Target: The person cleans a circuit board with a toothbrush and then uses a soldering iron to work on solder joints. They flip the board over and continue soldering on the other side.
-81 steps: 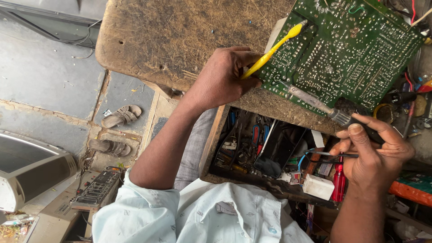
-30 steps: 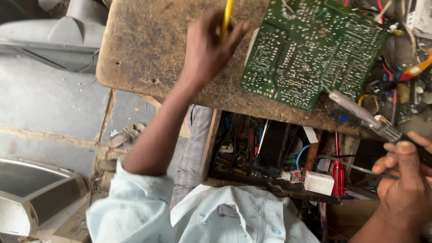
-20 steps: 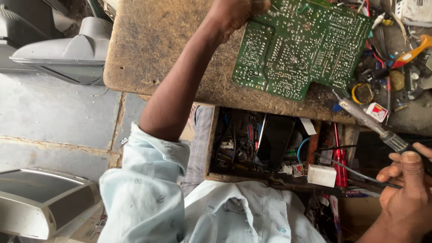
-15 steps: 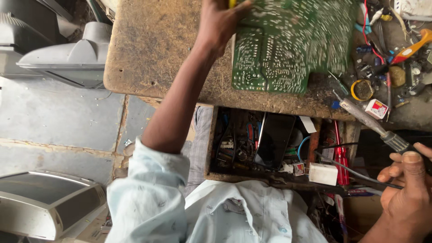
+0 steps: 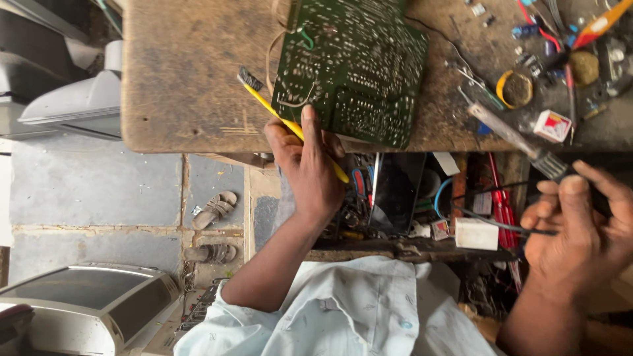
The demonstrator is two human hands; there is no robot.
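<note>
The left hand [image 5: 310,175], at centre frame, is closed around a yellow-handled brush [image 5: 283,118], thumb pressed along the handle; the dark bristle head points to the upper left and lies over bare table [image 5: 191,86], just beside the left edge of the green circuit board [image 5: 353,69]. The right hand [image 5: 580,231], at the right edge, has its fingers curled about the dark grip of a soldering iron [image 5: 521,142], whose metal shaft slants up and left so that the tip rests over the table, apart from the board. Compared with the frames of the last second, in which the left hand reached far up beside the board, that hand now sits back at the near table edge with the brush in plain view, and the board lies solder side up in the upper centre, tilted slightly; the brush is thus off the board, and the iron is not on it either, so I judge this a pause between passes of work on the board. To the upper right the table carries a clutter of small parts: a round tin [image 5: 515,89], a small red-and-white box [image 5: 552,125], wires and tools. Beneath the table edge an open shelf [image 5: 409,198] holds cables, a white block and red-handled tools. At lower left, sandals [image 5: 214,211] lie on the grey floor near a pale appliance casing [image 5: 79,310].
</note>
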